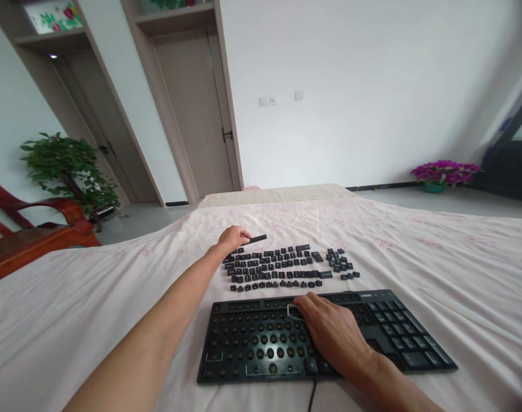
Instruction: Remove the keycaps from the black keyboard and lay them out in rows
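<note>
My left hand (234, 238) is closed on one end of a long black space bar keycap (259, 238), at the far left of several rows of loose black keycaps (269, 266) on the cloth. Nearer to me lies a black keyboard (359, 296). Bare key sockets show over its left and middle part, while keycaps sit on the number pad (409, 332) at its right. My right hand (335, 329) rests over the keyboard's middle, its fingers closed on a thin pale wire loop, seemingly a keycap puller (290, 312). The palm hides part of the keyboard.
A pale floral cloth (136, 297) with folds covers the surface. A cable (313, 395) runs from the keyboard towards me. A smaller group of keycaps (340, 262) lies right of the rows. Beyond are a wooden chair (33, 234), a leafy plant (67, 166) and purple flowers (445, 171).
</note>
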The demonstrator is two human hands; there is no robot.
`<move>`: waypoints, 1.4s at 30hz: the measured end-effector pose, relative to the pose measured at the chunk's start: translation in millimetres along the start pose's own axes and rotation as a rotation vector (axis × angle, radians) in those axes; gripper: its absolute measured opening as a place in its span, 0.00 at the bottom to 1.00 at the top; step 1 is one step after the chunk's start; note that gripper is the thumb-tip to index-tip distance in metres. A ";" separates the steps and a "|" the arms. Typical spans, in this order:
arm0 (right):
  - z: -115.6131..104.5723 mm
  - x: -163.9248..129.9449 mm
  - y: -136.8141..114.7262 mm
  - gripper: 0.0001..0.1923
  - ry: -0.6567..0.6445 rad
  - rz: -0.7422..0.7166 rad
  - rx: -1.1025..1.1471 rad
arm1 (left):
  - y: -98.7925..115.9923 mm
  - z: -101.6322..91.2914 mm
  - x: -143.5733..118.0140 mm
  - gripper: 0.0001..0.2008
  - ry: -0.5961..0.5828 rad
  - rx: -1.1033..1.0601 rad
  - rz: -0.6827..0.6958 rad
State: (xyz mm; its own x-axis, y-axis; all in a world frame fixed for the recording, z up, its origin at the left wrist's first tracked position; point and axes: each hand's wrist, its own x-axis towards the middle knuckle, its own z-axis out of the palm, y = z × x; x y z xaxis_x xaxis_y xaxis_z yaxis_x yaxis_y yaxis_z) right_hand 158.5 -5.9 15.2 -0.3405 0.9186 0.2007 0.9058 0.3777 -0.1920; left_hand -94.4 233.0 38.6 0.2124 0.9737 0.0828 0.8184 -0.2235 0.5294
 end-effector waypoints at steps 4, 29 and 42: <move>-1.1 1.0 -0.7 0.13 -0.015 0.002 0.013 | -3.6 11.2 10.8 0.08 -0.063 0.029 -0.006; 2.6 2.5 1.1 0.10 -0.010 -0.005 0.047 | -22.9 37.7 32.4 0.17 -0.271 0.029 -0.022; 2.4 1.7 -1.1 0.11 -0.012 0.004 0.015 | -18.5 23.6 23.3 0.13 -0.030 -0.129 0.059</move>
State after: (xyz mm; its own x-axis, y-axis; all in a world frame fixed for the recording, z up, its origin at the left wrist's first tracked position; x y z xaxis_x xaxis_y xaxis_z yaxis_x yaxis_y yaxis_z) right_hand 156.3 -4.5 13.4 -0.3396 0.9216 0.1881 0.9036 0.3752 -0.2068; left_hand -92.0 258.8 10.8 0.2754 0.9568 0.0931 0.7290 -0.2710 0.6285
